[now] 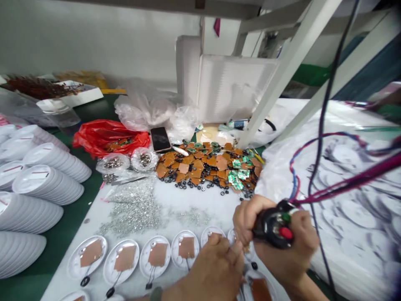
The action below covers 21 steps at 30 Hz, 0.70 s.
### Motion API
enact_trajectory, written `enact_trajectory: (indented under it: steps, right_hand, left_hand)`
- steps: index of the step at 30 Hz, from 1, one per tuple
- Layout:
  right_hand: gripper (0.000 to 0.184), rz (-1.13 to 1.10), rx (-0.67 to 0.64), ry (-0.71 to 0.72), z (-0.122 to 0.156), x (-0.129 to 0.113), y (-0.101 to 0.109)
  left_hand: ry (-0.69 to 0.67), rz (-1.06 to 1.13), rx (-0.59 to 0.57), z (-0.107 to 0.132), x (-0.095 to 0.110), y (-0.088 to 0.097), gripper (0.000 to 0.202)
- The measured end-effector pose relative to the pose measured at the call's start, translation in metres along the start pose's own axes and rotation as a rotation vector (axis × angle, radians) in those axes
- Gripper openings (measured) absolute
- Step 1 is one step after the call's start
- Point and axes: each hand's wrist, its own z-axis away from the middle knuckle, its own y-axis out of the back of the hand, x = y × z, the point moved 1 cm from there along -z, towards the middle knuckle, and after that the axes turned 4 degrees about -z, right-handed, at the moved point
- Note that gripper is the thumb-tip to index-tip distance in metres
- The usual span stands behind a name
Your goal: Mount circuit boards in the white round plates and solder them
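Note:
My right hand (275,234) is wrapped round a black electric screwdriver (275,228) with a red and a green button on its top end. Its tip is hidden behind my hands. My left hand (213,269) lies low beside it, fingers bent and pressed together at the row of white round covers (185,267); what they grip is hidden. Brown circuit boards (157,254) sit in the covers, with thin wires leading to small black round parts (85,281). Another cover with a brown board (260,289) shows below my right hand.
Stacked white covers (50,184) stand at left. Loose screws (134,209) are spread on the white work surface (184,200). Behind lie piled boards (200,163), a phone (160,139) and a red bag (109,129). Cables and a slanting white post (278,75) cross the right side.

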Motion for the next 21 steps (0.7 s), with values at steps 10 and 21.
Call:
enact_trajectory:
  steps: [10, 21]
  right_hand:
    - [0.059, -0.098, 0.146, 0.13, -0.035, 0.033, -0.014]
    - [0.062, -0.104, 0.01, 0.098, -0.017, -0.011, -0.028]
  left_hand:
    - [0.308, 0.285, 0.112, 0.023, -0.039, 0.046, 0.014]
    - [0.438, 0.411, 0.071, 0.0, -0.063, 0.042, 0.005]
